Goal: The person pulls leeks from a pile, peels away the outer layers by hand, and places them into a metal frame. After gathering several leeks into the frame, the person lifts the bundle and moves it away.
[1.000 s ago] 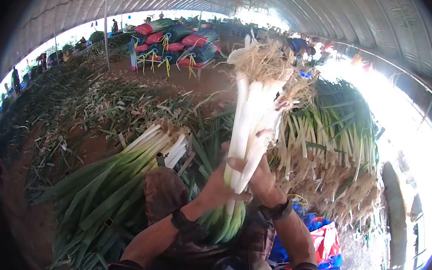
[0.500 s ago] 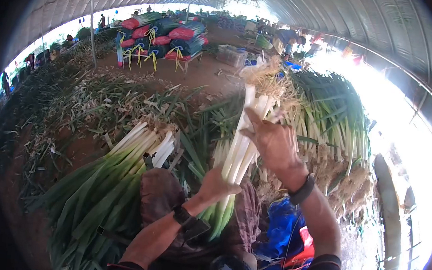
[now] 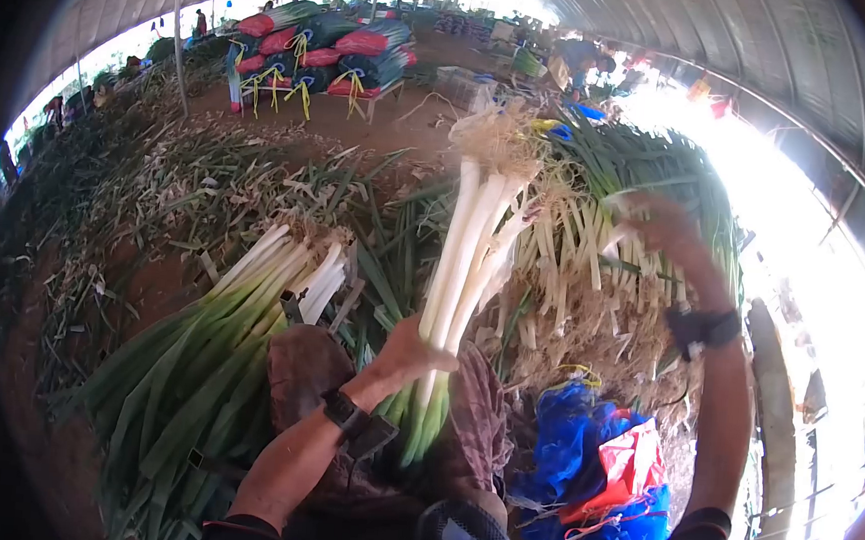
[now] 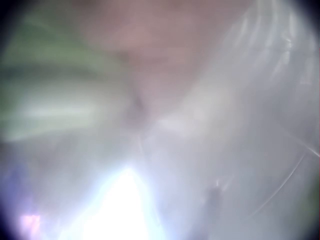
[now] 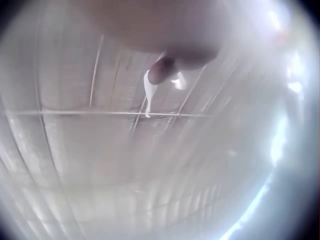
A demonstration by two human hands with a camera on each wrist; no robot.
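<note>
My left hand (image 3: 412, 354) grips a small bunch of long green onions (image 3: 469, 243) around the stems, above the lap. Their white shafts and shaggy roots point up and away, with the green part below the hand. Held out to the right, my blurred right hand (image 3: 674, 232) pinches a thin white strip of peeled skin (image 5: 150, 92), hanging from the fingers in the right wrist view. Much blurred, the left wrist view has the left hand (image 4: 165, 55) beside pale green stalks (image 4: 55, 110).
A pile of green onions (image 3: 190, 363) lies at the left, and a larger heap (image 3: 650, 165) at the right, roots toward me. Blue and red net bags (image 3: 599, 472) lie by the right knee. Trimmed leaves (image 3: 209, 169) litter the ground; filled sacks (image 3: 317, 56) are stacked beyond.
Both hands were at the bunch. The right hand has pulled away to the right with the white strip, while the left keeps its grip and the bunch has shifted slightly left.
</note>
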